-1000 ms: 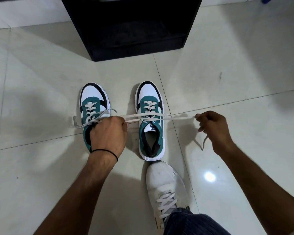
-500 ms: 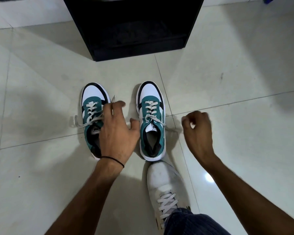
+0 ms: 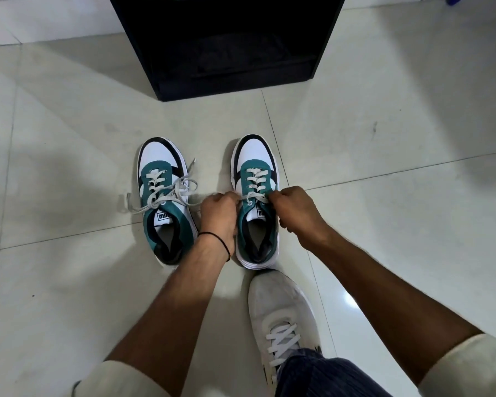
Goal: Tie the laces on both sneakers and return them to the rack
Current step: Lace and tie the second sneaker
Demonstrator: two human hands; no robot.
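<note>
Teal right sneaker (image 3: 257, 202): L hand (image 3: 219, 214) & R hand (image 3: 297, 210) bent over it, fingers pinching its laces (image 3: 255, 198).

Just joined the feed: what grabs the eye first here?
Two teal-and-white sneakers sit side by side on the tiled floor. Both hands, left hand and right hand, pinch the laces of the right sneaker; the left sneaker looks tied. A black rack stands just beyond.

I read one brand only: PUMA, black on a white tongue label (image 3: 163, 216) of the left sneaker (image 3: 164, 202), upside down from my view. The right sneaker (image 3: 257, 202) carries a like tongue label (image 3: 260, 213), partly hidden, not legible.
</note>
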